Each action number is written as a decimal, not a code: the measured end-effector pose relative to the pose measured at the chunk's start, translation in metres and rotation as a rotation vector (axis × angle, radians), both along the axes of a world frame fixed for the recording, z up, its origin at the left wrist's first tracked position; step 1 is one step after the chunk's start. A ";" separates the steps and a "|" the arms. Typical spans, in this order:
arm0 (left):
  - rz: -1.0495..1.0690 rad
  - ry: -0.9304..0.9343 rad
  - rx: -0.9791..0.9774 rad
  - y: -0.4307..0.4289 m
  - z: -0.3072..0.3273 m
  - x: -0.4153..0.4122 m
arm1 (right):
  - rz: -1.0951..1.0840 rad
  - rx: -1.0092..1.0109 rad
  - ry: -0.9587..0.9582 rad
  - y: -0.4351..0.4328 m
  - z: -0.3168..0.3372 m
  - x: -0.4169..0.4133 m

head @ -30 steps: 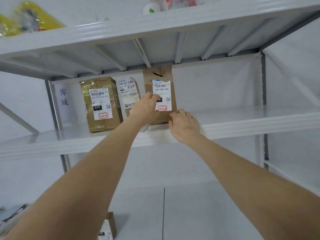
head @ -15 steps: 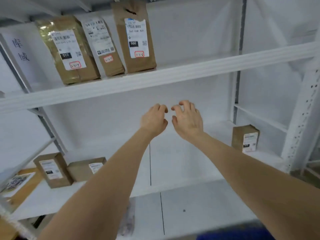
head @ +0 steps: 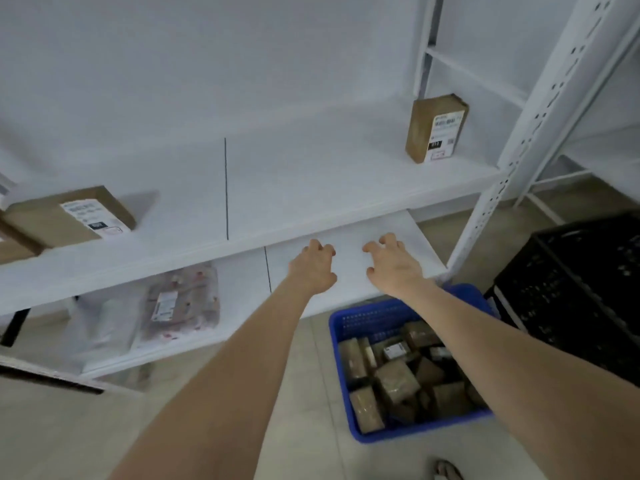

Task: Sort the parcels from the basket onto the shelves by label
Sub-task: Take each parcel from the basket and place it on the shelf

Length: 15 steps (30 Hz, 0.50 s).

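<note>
between placements. left hand [head: 313, 268] and right hand [head: 393, 268] empty, fingers loosely curled, before the shelves [head: 311, 181]. parcels [head: 394, 381] sit in the blue basket [head: 370, 322] below; next, reach down, take one, read its label.

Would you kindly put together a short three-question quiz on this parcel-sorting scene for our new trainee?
1. True or false: the left hand and the right hand both hold nothing.
2. Where does the blue plastic basket of brown parcels stand? A on the floor; B on a table; C on a trolley.
3. Fill the gap: the brown cardboard parcel at the right end of the white metal shelf stands ____, not lying flat.
Key: 1 true; 2 A; 3 upright.
</note>
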State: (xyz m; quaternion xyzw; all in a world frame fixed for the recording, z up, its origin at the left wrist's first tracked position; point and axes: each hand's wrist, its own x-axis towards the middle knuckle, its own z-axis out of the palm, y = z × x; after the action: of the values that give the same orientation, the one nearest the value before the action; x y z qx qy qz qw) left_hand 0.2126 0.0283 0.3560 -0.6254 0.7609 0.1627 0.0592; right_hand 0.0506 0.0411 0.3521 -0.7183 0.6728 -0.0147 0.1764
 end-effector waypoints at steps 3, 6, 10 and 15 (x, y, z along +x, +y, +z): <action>0.007 -0.003 0.079 0.007 -0.047 -0.031 | 0.023 0.084 0.039 0.002 -0.048 -0.036; 0.042 0.001 0.168 0.010 -0.092 -0.065 | 0.058 0.183 0.056 -0.002 -0.096 -0.081; 0.134 0.006 0.286 0.004 -0.151 -0.129 | 0.073 0.336 0.027 -0.020 -0.156 -0.146; 0.220 0.043 0.424 -0.002 -0.224 -0.215 | 0.077 0.477 0.018 -0.031 -0.228 -0.217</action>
State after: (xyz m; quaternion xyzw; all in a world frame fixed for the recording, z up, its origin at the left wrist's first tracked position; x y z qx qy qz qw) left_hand -0.0029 0.0261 0.1321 -0.6745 0.6381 0.3376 0.1550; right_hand -0.1666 0.0102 0.1240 -0.6816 0.6307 0.1581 0.3355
